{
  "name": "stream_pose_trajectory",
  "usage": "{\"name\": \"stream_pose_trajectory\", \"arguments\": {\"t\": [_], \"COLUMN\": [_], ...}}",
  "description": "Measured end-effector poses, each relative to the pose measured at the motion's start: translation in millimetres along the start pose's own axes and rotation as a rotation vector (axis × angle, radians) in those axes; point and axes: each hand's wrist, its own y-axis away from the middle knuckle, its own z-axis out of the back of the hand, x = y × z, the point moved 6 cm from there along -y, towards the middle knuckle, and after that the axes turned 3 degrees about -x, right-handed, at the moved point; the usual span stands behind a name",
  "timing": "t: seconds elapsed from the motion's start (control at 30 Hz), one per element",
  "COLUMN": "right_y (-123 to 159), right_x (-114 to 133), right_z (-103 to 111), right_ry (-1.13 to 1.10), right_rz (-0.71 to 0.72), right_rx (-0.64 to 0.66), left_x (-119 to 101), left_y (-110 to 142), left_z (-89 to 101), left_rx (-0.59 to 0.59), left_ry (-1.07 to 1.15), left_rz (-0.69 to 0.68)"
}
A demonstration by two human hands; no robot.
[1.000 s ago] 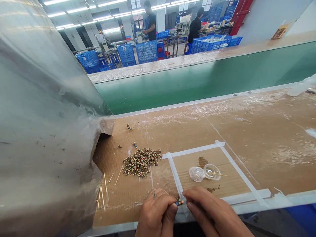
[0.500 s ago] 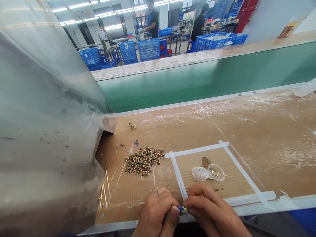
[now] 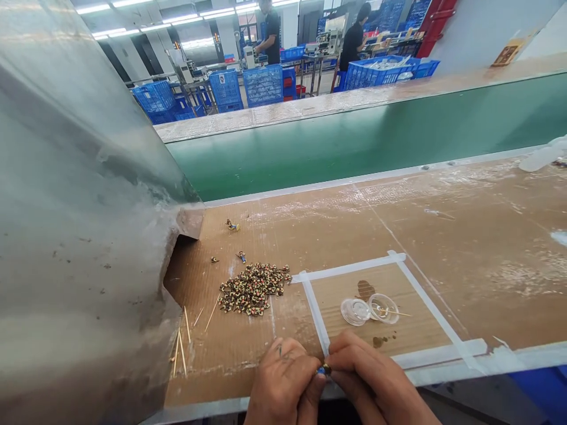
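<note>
My left hand (image 3: 284, 383) and my right hand (image 3: 372, 383) meet at the near edge of the cardboard-covered bench (image 3: 443, 236). Both pinch one tiny blue and gold part (image 3: 323, 370) between their fingertips. A heap of several similar small parts (image 3: 253, 288) lies beyond my left hand. Two small clear cups (image 3: 370, 309), one with a thin stick in it, sit inside a square of white tape (image 3: 354, 267) just past my right hand.
Several wooden sticks (image 3: 183, 336) lie at the left by a big grey metal housing (image 3: 80, 236). A few stray parts (image 3: 232, 225) lie farther back. A green conveyor belt (image 3: 354, 147) runs behind the bench. Two people (image 3: 352, 41) stand among blue crates (image 3: 263, 85) far off.
My hands have stayed together at the bench edge, turning the small part slightly between the fingertips. The view shifted a little; nothing else on the bench moved.
</note>
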Motion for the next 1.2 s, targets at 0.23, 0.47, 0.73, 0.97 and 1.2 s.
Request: {"name": "stream_pose_trajectory", "arguments": {"t": [0.23, 0.47, 0.73, 0.97, 1.2], "right_y": [-3.0, -4.0, -2.6, -6.0, -4.5], "right_x": [-1.1, -4.6, -7.4, -3.7, -5.4], "right_z": [-0.1, -0.4, 0.1, 2.8, 1.1], "right_ry": [-0.022, -0.051, -0.048, -0.056, -0.032], "right_rz": [-0.023, -0.042, -0.070, -0.033, 0.012], "right_rx": [0.029, 0.049, 0.081, 0.063, 0.082], "left_x": [-1.4, 0.9, 1.6, -2.4, -0.9], "left_y": [-1.5, -0.9, -1.8, -3.6, -1.7], "left_z": [-1.3, -3.6, -3.2, -3.1, -2.8], "left_rx": [0.062, 0.069, 0.050, 0.048, 0.073], "left_ry": [-0.064, -0.117, -0.147, -0.123, -0.126], "left_rz": [-0.027, -0.052, -0.038, -0.029, -0.016]}}
